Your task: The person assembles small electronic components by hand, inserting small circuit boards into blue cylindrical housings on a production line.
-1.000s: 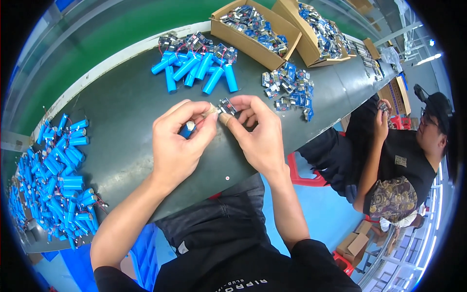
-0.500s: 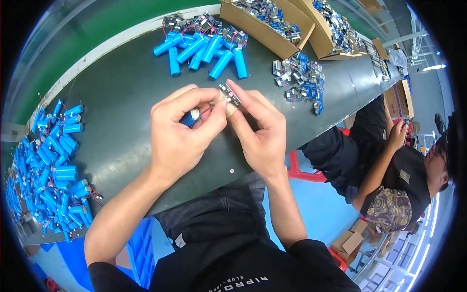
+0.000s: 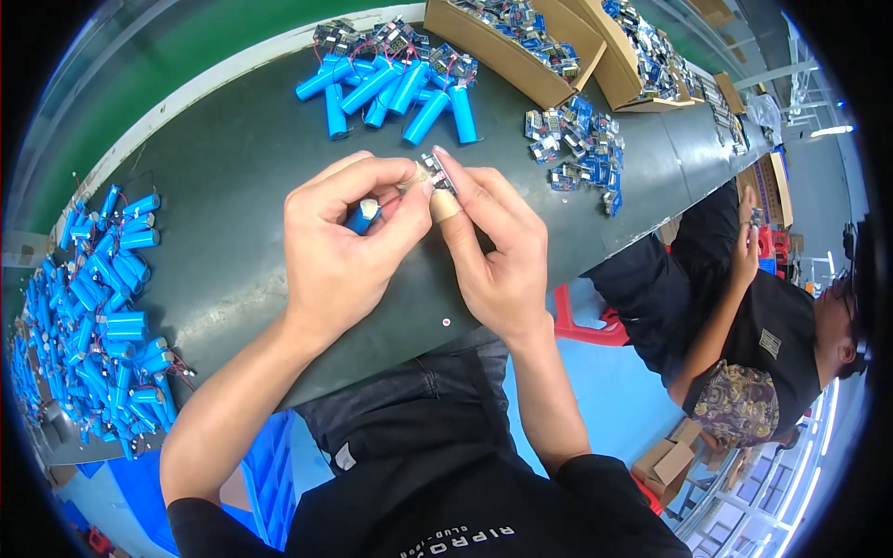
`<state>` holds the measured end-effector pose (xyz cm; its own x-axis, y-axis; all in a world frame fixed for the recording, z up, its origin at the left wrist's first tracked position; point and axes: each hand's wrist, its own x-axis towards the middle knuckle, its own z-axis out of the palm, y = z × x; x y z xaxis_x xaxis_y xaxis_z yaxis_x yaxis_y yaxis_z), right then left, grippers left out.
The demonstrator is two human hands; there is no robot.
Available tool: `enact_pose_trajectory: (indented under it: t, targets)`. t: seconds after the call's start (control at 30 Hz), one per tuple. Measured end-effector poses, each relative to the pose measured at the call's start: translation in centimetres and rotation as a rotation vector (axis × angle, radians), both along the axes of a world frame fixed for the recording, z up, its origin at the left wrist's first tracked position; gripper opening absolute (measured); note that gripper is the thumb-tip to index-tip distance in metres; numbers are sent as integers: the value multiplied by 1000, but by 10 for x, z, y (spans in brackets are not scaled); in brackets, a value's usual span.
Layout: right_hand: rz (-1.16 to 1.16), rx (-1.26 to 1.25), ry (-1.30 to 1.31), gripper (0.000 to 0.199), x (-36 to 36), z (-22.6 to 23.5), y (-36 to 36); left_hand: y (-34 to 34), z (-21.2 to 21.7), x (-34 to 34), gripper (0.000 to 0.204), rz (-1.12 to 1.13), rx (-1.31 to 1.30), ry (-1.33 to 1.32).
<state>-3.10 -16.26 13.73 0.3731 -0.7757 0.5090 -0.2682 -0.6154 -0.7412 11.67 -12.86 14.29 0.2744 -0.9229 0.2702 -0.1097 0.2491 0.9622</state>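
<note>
My left hand [image 3: 339,251] curls around a blue battery [image 3: 363,217], its pale end showing between my fingers. My right hand [image 3: 498,256] pinches a small circuit board [image 3: 435,172] by its edges, touching my left thumb. I judge the battery stiff, smooth and light, the board and its thin wires fragile, so edges are the safest hold. Beyond lie loose batteries [image 3: 395,88] on the table [image 3: 233,186], then cardboard boxes [image 3: 521,46].

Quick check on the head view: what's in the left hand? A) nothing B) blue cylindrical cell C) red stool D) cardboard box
B: the left hand is closed around a blue cylindrical cell, its pale end showing between the fingers, while the right hand pinches a small circuit board right beside it.
</note>
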Motion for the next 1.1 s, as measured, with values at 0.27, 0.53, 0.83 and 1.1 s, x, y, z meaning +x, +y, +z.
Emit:
enact_pose_trajectory:
  t: [0.27,0.53,0.83,1.1]
  targets:
    - [2,22,85,32,-3,1,0,-1,3,4,11,-100,131,170]
    - [6,77,41,33,-4,4,1,-2,5,10,11,-208,218,298]
    - [26,35,83,36,-4,0,-1,-2,0,5,11,-152,184,242]
    - [-12,-5,119,33,-3,1,1,2,-2,2,11,-78,123,8]
